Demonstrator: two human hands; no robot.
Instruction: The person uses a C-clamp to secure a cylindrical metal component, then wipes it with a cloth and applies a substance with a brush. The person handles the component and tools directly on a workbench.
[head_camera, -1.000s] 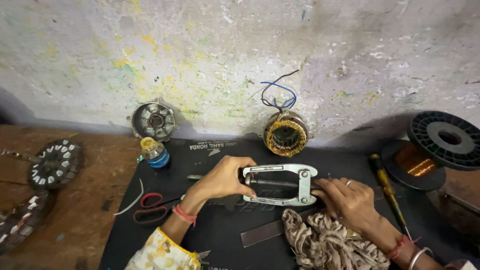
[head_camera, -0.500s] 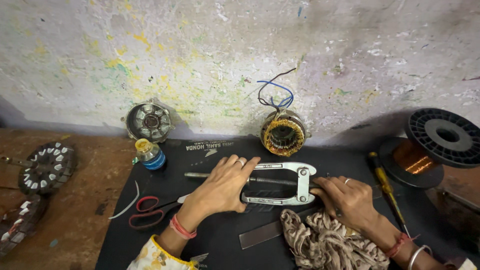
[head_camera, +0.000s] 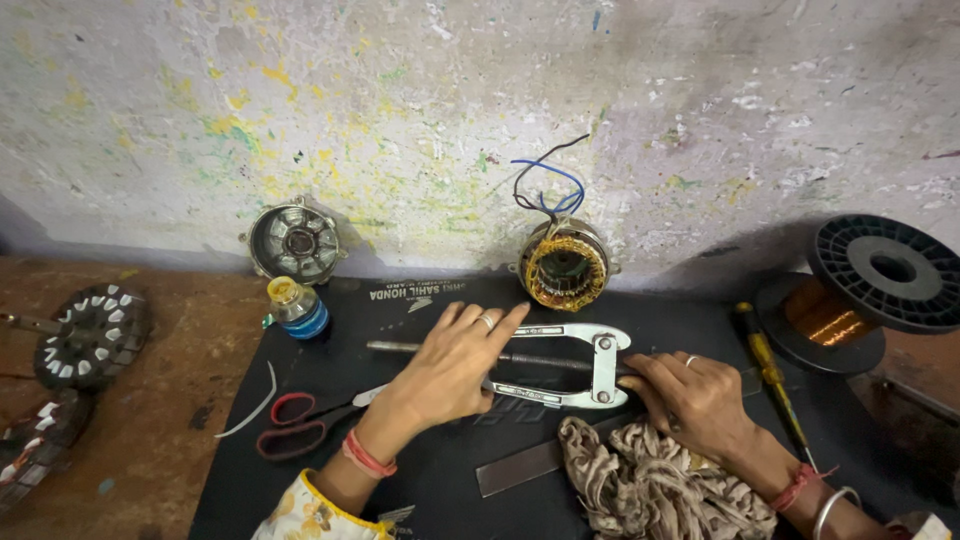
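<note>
The metal frame tool (head_camera: 570, 365) lies on a black mat (head_camera: 430, 480) below a paint-flecked wall (head_camera: 400, 120), left hand (head_camera: 455, 365) flat on it, right hand (head_camera: 690, 395) gripping its end.

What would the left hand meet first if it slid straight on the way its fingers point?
Probably the wound stator standing against the wall: the left hand points up and right across the metal puller tool. Depth is unclear.

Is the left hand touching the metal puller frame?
Touching. Head view shows the left hand lying flat across the metal puller frame, fingers covering its arms.
</note>
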